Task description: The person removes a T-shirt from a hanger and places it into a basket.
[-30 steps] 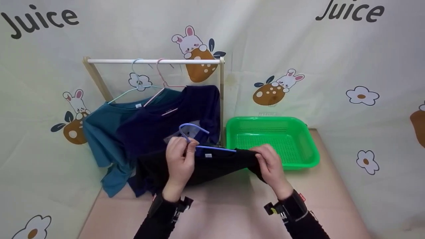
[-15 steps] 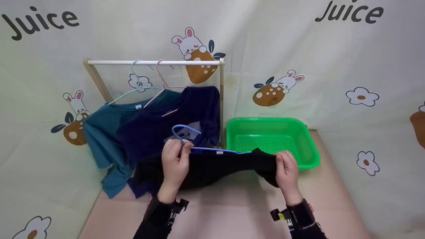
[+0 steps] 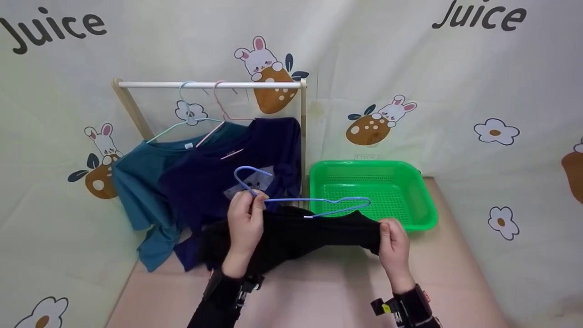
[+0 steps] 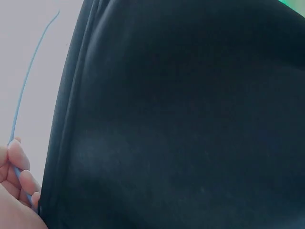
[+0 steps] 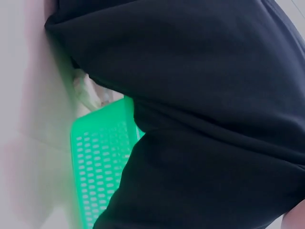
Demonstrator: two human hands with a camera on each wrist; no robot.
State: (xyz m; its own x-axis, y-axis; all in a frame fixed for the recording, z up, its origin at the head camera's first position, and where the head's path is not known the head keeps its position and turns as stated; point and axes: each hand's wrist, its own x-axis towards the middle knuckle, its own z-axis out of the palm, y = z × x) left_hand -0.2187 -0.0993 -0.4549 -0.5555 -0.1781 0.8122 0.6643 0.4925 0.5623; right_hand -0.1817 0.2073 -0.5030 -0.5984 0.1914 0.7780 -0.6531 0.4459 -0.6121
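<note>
My left hand [image 3: 246,223] grips a blue hanger [image 3: 296,199] just below its hook, which curls up above the fist. The hanger's right arm shows above the collar of a black shirt [image 3: 314,234], its lower bar dipping into the neck opening by a white label [image 3: 308,217]. At the shirt's right end, my right hand [image 3: 394,241] pinches the fabric and holds it out sideways. In the left wrist view the fingers [image 4: 18,155] wrap the hanger wire [image 4: 24,86] beside the black cloth [image 4: 167,114]. Black fabric [image 5: 205,90] fills most of the right wrist view.
Behind stands a rack with a white rail [image 3: 159,85]. A teal shirt [image 3: 141,177] and a navy shirt [image 3: 196,182] hang there on a light green hanger [image 3: 168,131] and a pink hanger [image 3: 210,134]. A green basket [image 3: 430,214] sits at the right on the pinkish table [image 3: 437,273].
My right hand has moved right, stretching the black shirt's side. The hanger's right arm, earlier mostly inside the shirt, now shows above the collar.
</note>
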